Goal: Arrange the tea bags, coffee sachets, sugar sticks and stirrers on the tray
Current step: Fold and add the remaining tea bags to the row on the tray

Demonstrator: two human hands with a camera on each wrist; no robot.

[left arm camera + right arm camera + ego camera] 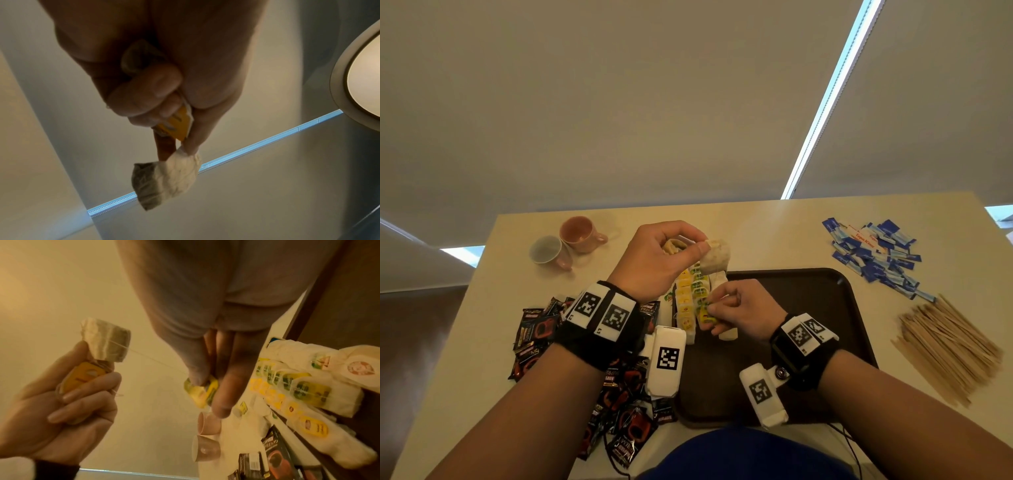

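My left hand is raised over the tray's far left corner. It pinches a tea bag by its top and keeps more bags curled in the palm. That bag hangs below an orange tag held in the same hand. My right hand pinches a yellow tag, and a thin thread runs from it to the hanging bag. Rows of tea bags lie along the left side of the dark brown tray.
Dark coffee sachets are heaped on the table left of the tray. Blue sugar sticks lie at the far right, with wooden stirrers piled nearer. Two cups lie on their sides at the far left.
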